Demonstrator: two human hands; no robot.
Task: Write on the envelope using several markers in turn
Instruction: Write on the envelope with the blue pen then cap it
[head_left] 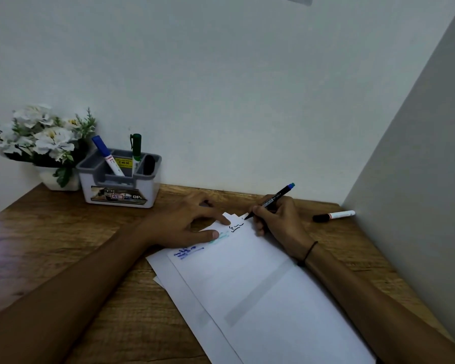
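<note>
Premises present as a small home or office writing corner. A wood-grain desk (63, 240) is set into the angle of two plain, pale painted walls (247, 88). At the rear left stands a white pot of artificial white flowers (37, 137), with a grey and white desk organiser (118, 179) just beside it holding a blue-capped marker (107, 155) and a green-capped marker (136, 151); a retail price sticker is visible inside. A loose black-capped marker (334, 216) lies near the right wall. White paper sheets (260, 298) lie on the desktop.

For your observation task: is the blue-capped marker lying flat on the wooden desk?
No, the blue-capped marker stands tilted in the grey plastic organiser.
</note>
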